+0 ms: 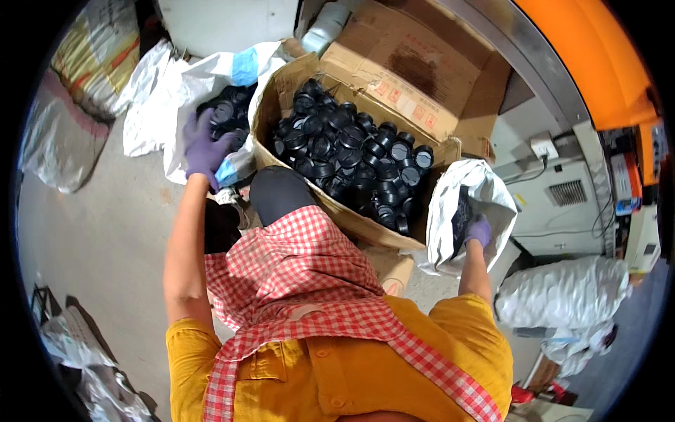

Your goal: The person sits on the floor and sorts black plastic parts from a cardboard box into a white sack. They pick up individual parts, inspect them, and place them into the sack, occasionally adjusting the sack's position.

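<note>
My left hand (204, 146), in a purple glove, has its fingers spread at the near edge of a white woven sack (184, 91). Black round plastic caps (226, 112) fill that sack's mouth, right beside the fingertips. In the middle, an open cardboard box (380, 231) holds a heap of similar black caps (344, 144). My right hand (479, 231), gloved too, reaches into a second white sack (437, 218) to the right of the box. Some black material (460, 219) shows inside there, next to the hand. The right fingers are largely hidden.
A full, pale sack (562, 290) lies at the right, below a grey cabinet (562, 204) with a cable. More stuffed sacks (67, 137) stand at the far left. An orange machine panel (598, 56) overhangs the upper right. Crumpled plastic bags (91, 366) lie at the lower left.
</note>
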The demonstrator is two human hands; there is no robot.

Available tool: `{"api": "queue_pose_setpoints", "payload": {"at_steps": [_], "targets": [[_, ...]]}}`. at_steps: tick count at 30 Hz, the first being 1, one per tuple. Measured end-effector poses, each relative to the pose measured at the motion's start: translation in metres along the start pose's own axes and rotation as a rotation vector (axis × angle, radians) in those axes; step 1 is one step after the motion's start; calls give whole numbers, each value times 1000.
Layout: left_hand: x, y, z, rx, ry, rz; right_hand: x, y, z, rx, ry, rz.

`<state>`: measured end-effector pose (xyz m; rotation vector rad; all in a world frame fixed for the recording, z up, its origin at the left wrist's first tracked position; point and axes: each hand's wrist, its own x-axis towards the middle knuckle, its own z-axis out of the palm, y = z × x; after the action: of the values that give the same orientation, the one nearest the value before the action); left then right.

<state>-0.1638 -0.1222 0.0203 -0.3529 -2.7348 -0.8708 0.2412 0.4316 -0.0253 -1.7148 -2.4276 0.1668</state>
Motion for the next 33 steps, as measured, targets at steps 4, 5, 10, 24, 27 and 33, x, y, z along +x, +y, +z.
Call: {"api": "queue_pose_setpoints", "payload": {"at_steps": [4,5,10,24,27,33], "targets": [[-7,19,28,-322,-179,17,-16,-96,-36,265,247,-285],[-8,21,38,-436,-265,0,-12,-120,-32,287,190,-529],[-9,39,65,-565,-505,-56,-60,-264,38,282,-268,-986],[25,62,85,-179,-720,126,-53,-354,164,-343,-591,-539],[27,66,82,-214,-743,153,-42,-249,189,-342,-763,-584],[0,55,101,-334,-687,172,-92,-226,126,1126,-804,102]]}}
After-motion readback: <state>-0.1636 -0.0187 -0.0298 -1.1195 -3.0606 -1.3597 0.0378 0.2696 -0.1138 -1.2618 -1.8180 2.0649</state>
